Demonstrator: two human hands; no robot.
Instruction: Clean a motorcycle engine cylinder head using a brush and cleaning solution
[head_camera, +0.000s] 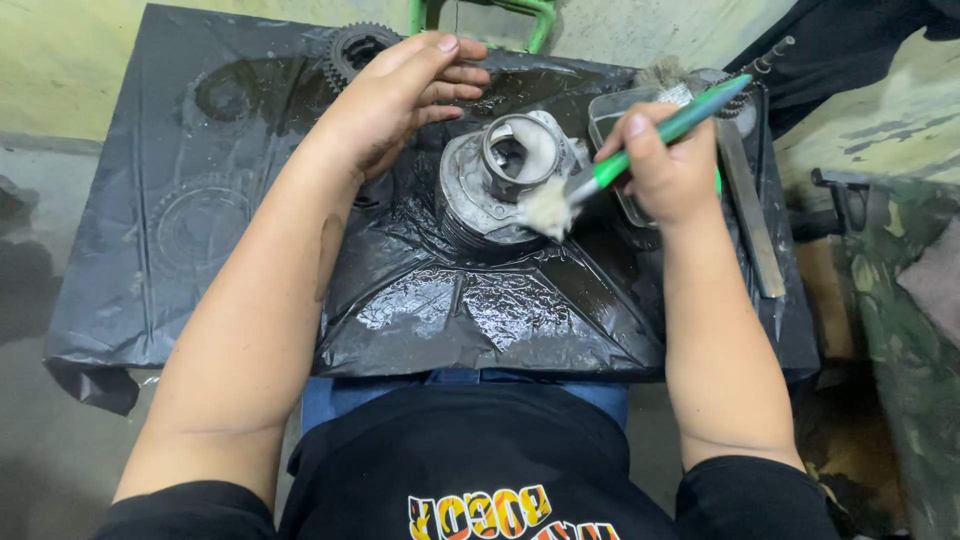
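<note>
A grey metal engine cylinder (500, 175) with a round open bore stands on a wet black plastic sheet (480, 300). My left hand (400, 95) rests on the sheet just left of the cylinder, fingers together and slightly curled, holding nothing. My right hand (665, 165) grips a green-handled paintbrush (650, 140). Its pale bristles (548, 208) press against the cylinder's lower right side.
A toothed sprocket (355, 48) lies at the sheet's far edge. A clear plastic tray (612, 110) sits behind my right hand, with a flat metal bar (752, 215) to its right. A green metal frame (480, 12) stands beyond the sheet. Camouflage fabric (900, 330) lies at the right.
</note>
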